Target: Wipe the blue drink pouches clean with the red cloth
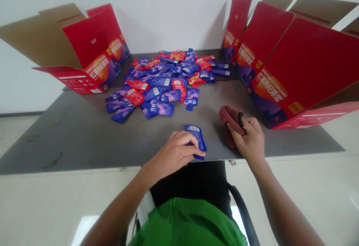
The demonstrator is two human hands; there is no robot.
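In the head view, the right hand pinches a reddish-brown cloth between its fingers; the left hand touches a blue pouch near the bench edge (whether its fingers pinch it, I cannot tell).

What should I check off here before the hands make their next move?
1. Left hand on the single blue pouch: ok, fingers touch its near end.
2. Right hand gripping the reddish-brown cloth: ok.
3. Cloth apart from that pouch: ok, bare gray tabletop shows between.
4. Pouch's near end fully on the tabletop: cannot tell, fingers partly cover it.
5. Left red carton closed: not ok, its flaps stand open.
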